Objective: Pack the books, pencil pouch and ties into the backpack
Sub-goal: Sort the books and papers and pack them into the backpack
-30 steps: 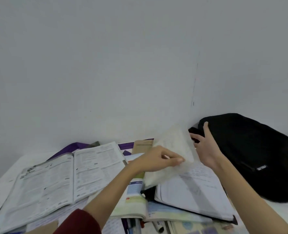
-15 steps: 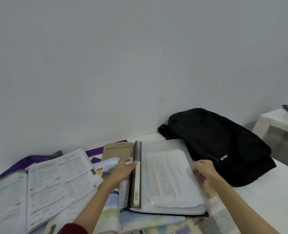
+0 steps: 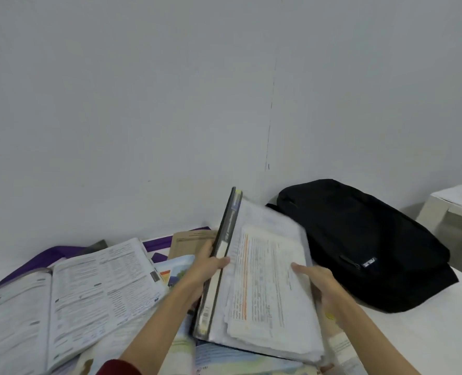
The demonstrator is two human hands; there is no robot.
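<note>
A thick clear-sleeve folder (image 3: 262,288) full of printed pages, with a dark spine, is tilted up off the pile with its far end raised. My left hand (image 3: 206,266) grips its spine, thumb on top. My right hand (image 3: 319,285) holds its right edge, thumb on the pages. The black backpack (image 3: 365,244) lies closed on the white table just right of the folder, against the wall. A large open book (image 3: 70,296) lies at the left. Colourful books (image 3: 175,269) lie under the folder. No pencil pouch or ties can be picked out.
A brown booklet (image 3: 189,239) and purple cloth (image 3: 51,255) lie behind the pile near the wall. A white side table (image 3: 451,204) stands at the far right beyond a gap. Bare white tabletop (image 3: 419,334) shows at the right front.
The folder's sleeve was turned down and the folder closed flat; now both hands have gripped its edges and lifted its far end off the pile.
</note>
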